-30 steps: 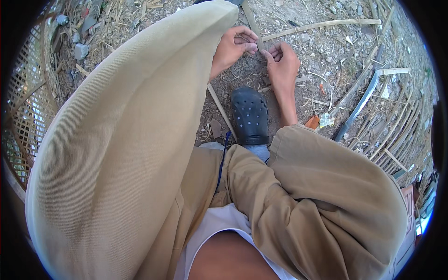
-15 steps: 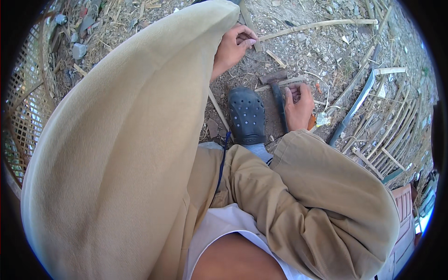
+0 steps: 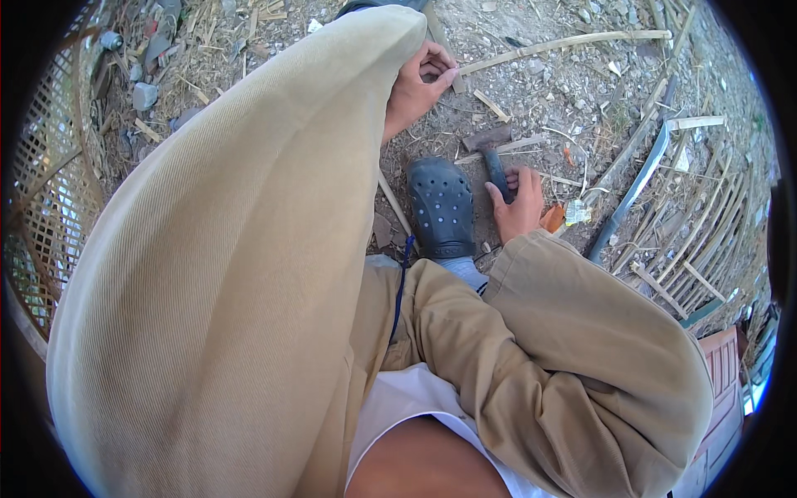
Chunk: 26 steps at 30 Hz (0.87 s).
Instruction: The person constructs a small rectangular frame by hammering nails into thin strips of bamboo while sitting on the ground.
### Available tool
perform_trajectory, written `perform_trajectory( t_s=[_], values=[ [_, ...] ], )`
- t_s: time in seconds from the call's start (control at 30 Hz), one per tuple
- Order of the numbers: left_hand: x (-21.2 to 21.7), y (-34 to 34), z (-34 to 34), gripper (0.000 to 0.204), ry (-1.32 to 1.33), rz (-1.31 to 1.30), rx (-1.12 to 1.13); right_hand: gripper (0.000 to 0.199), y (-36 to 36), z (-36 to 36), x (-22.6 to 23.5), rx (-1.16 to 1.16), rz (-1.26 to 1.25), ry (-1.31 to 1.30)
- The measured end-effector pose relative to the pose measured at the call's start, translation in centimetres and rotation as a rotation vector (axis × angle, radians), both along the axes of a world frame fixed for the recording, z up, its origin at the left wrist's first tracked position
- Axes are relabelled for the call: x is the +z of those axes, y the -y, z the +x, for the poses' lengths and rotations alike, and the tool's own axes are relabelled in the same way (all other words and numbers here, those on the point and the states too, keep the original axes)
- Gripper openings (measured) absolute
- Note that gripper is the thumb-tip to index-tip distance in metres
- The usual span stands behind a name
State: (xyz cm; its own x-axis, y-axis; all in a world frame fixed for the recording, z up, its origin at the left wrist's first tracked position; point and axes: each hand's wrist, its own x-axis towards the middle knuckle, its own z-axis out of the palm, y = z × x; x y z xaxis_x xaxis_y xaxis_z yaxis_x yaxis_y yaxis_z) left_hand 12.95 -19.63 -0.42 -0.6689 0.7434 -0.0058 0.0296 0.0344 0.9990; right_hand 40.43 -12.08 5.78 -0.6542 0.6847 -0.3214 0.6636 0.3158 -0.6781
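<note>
My left hand, partly behind my raised knee, is closed with thumb and fingers pinched at the near end of a long, thin bamboo strip. That strip stretches away to the right over the dirt. Lower down, beside my dark clog, my right hand closes around the handle of a hammer. The hammer's rusty metal head rests on the ground against a short split stick. Part of the handle's lower end is hidden by my fingers.
A long curved blade with a dark handle lies to the right. Beyond it is a rack of thin bamboo strips. A woven lattice basket stands at the far left. Stones and wood scraps litter the dirt, with an orange wrapper near my right hand.
My right hand has moved nearer, down along the hammer handle, and taken hold of it. The hammer's handle has tilted slightly. My left hand stays at the strip's end.
</note>
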Motion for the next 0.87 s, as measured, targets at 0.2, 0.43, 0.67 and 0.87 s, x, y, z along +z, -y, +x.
perform_trajectory(
  t_s=[0.2, 0.43, 0.67, 0.87],
  values=[
    [0.1, 0.5, 0.0, 0.027, -0.036, 0.019, 0.005, 0.046, 0.7, 0.2, 0.4, 0.155, 0.155, 0.171],
    [0.2, 0.8, -0.1, 0.028, -0.032, 0.004, -0.021, 0.039, 0.1, 1.0, 0.2, 0.143, -0.006, 0.197],
    [1.1, 1.1, 0.0, 0.026, -0.158, -0.02, 0.013, 0.033, 0.2, -0.4, 1.0, 0.071, -0.08, 0.154],
    [0.5, 1.1, -0.4, 0.024, -0.506, -0.088, -0.041, 0.035, -0.5, -1.1, 0.7, -0.017, -0.173, 0.008]
  ],
)
